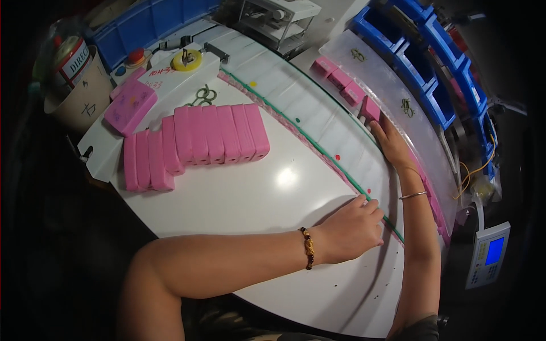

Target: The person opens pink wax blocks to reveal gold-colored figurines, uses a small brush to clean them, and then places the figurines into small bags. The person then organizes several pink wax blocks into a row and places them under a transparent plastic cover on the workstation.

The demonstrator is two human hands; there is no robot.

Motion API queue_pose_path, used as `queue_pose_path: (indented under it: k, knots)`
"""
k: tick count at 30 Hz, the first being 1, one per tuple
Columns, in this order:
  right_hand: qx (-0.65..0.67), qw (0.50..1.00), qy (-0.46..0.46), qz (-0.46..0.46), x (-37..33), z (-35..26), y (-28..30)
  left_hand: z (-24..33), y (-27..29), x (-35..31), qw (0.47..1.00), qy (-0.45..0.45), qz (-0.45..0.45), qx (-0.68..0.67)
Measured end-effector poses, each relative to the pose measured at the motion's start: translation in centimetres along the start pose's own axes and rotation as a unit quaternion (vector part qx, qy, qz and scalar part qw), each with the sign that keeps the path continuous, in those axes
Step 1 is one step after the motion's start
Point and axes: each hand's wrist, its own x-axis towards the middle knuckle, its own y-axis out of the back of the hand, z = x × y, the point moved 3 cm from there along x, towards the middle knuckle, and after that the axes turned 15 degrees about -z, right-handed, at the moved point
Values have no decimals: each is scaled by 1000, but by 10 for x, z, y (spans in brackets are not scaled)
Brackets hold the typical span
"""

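Right hand (393,146) reaching across green-edged white belt (304,88), fingertips meeting small pink block (371,107); cannot tell if clamping. Left hand (352,227) resting at belt's near edge, fingers together, curling. Tall pink blocks (222,133) standing grouped on white tabletop (239,199); other pink blocks (339,79) lying beyond belt, seemingly remaining ungrouped.

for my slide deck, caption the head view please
Left hand at a green strip, right hand by a pink block, a row of pink blocks on the white table.
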Motion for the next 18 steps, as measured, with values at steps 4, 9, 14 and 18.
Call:
queue_pose_path:
  k: [4, 9, 14, 18]
  knots:
    - [17, 1000, -21, 9, 9, -17, 1, 0, -1, 0, 1000, 5, -9, 19]
    - [-16, 999, -2, 28, 28, -46, 0, 3, -3, 1, 999, 15, -6, 33]
    - [-106, 991, 43, 74, 60, -62, -11, 4, -5, 1, 999, 25, -39, 15]
    - [-23, 998, 29, 58, 64, -70, -12, 3, -9, 2, 999, 24, -24, 17]
